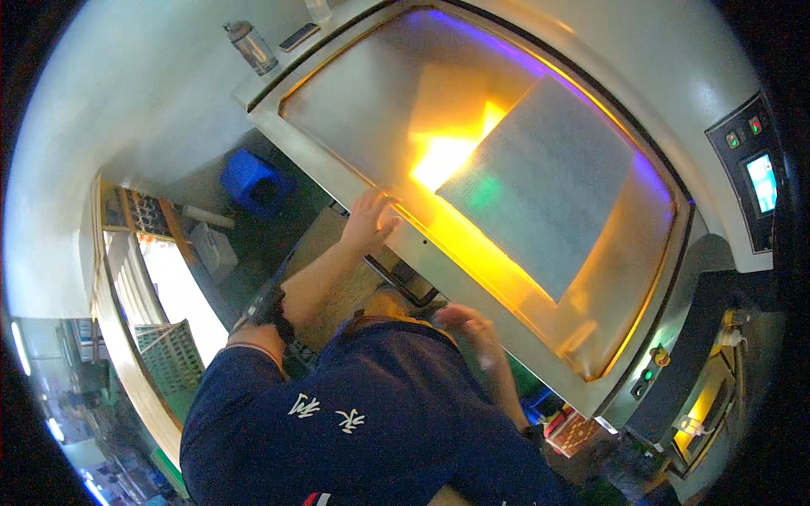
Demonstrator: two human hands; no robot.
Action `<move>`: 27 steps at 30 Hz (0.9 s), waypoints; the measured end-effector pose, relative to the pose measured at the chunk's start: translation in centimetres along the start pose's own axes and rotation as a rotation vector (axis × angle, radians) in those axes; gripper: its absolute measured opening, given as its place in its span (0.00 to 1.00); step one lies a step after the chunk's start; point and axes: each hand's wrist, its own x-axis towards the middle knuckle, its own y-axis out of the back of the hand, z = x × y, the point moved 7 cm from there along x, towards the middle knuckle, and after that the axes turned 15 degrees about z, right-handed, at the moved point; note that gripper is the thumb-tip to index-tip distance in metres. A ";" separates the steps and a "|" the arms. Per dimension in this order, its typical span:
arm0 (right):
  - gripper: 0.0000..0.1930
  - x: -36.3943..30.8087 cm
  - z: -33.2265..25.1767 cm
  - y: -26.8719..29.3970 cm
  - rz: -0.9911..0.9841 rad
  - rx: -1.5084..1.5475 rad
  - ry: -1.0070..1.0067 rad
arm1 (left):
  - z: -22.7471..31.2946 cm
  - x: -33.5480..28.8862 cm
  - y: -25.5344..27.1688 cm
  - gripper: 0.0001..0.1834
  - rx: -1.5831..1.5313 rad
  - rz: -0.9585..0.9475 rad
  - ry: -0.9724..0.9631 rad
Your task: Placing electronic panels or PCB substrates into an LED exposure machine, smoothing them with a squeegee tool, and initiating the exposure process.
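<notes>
A wide machine top with a pale metal frame (472,295) and a shiny, see-through panel fills the upper right. Seen on or through the panel is a grey rectangular sheet (548,181), lying at a slant, with a green glow on it. Bright yellow light (443,160) shows along its left side. My left hand (369,223) rests on the frame's front edge, thumb apart from the fingers, holding nothing I can see. My right hand (477,333), smeared and partly hidden, is close to the front edge beside a black handle (401,282).
A bottle (251,49) and a phone (299,37) lie beyond the frame's left corner. A control panel with a lit screen (762,183) is at the right. Push buttons (648,375) sit near the right corner. A blue bin (253,181) stands on the floor at left.
</notes>
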 end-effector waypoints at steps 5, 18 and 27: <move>0.21 4.6 18.2 7.2 0.253 -0.453 -0.219 | 2.5 1.5 -7.0 0.28 0.252 -0.374 -0.371; 0.23 2.1 19.7 17.7 0.700 -1.824 0.056 | 1.4 0.9 -8.2 0.29 0.274 -0.473 -0.373; 0.29 3.8 18.3 13.5 0.894 -1.805 0.225 | 2.2 1.3 -7.8 0.30 0.144 -0.416 -0.366</move>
